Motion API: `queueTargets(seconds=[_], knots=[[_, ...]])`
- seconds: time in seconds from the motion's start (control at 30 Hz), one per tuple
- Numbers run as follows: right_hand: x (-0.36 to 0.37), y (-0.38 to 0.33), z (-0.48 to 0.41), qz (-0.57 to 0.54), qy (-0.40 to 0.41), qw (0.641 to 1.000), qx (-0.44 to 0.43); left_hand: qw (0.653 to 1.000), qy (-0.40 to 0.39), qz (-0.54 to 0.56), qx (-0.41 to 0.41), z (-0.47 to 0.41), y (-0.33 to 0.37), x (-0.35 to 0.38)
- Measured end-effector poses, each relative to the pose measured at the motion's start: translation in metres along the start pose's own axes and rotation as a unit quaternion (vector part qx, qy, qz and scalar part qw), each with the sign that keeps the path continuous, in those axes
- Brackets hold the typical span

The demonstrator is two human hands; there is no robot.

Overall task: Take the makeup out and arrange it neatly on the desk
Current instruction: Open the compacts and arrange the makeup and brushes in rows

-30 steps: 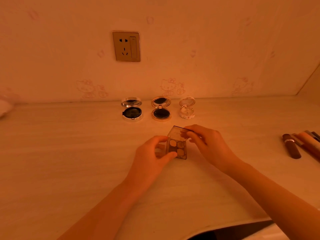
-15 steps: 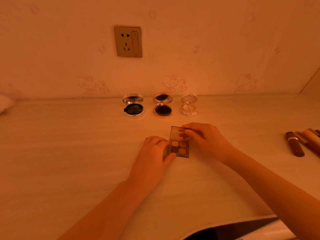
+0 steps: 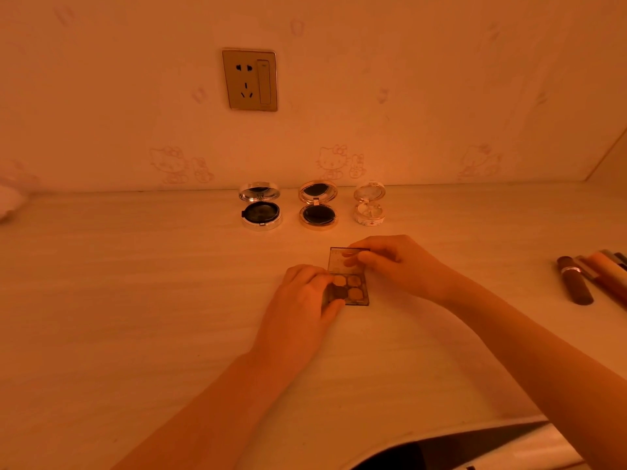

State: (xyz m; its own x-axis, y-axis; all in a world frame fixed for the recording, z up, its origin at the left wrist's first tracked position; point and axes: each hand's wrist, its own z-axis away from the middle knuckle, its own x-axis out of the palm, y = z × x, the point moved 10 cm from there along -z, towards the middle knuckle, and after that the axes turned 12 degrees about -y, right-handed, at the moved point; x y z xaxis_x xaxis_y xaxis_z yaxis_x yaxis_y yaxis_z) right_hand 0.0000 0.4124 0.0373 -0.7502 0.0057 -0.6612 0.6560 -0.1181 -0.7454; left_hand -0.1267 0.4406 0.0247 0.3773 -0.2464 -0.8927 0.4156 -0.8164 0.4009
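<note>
On the desk (image 3: 135, 300), the left hand (image 3: 302, 300) grips the base of a four-pan eyeshadow palette (image 3: 354, 288) while the right hand (image 3: 397, 262) pinches its clear lid (image 3: 339, 259), tipped back, so the opening step looks nearly done, and the palette probably next needs lining up with the three open compacts (image 3: 318, 210) just behind, with nothing between and lipstick tubes (image 3: 575, 283) well apart at right.

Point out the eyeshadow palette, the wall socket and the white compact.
eyeshadow palette (image 3: 355, 294), head view, lower right pan.
wall socket (image 3: 249, 79), head view, middle of plate.
white compact (image 3: 369, 214), head view, base.
</note>
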Motion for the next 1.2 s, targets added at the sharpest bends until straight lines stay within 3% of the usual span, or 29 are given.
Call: queueTargets(seconds=[0.23, 0.33, 0.43, 0.53, 0.77, 1.2], knots=[[0.002, -0.001, 0.006, 0.002, -0.006, 1.0, 0.028, 1.0, -0.002, 0.004, -0.004, 0.0, 0.0, 0.0], [-0.003, 0.009, 0.016, -0.021, 0.028, 0.997, 0.073, 1.0, -0.003, 0.003, -0.004, 0.0, 0.0, 0.0], [-0.007, 0.016, 0.031, 0.043, 0.086, 0.989, 0.116, 1.0, -0.006, 0.0, -0.005, 0.001, 0.001, 0.0], [0.011, 0.015, 0.044, 0.124, 0.073, 0.981, 0.13, 1.0, -0.005, 0.002, -0.011, 0.001, 0.0, -0.001], [0.035, 0.011, 0.048, 0.223, 0.062, 0.967, 0.105, 1.0, -0.008, -0.014, -0.019, 0.002, 0.001, -0.002], [0.044, -0.01, 0.013, 0.249, 0.047, 0.965, 0.063, 0.992, -0.087, -0.019, -0.091, -0.011, -0.04, -0.012]])
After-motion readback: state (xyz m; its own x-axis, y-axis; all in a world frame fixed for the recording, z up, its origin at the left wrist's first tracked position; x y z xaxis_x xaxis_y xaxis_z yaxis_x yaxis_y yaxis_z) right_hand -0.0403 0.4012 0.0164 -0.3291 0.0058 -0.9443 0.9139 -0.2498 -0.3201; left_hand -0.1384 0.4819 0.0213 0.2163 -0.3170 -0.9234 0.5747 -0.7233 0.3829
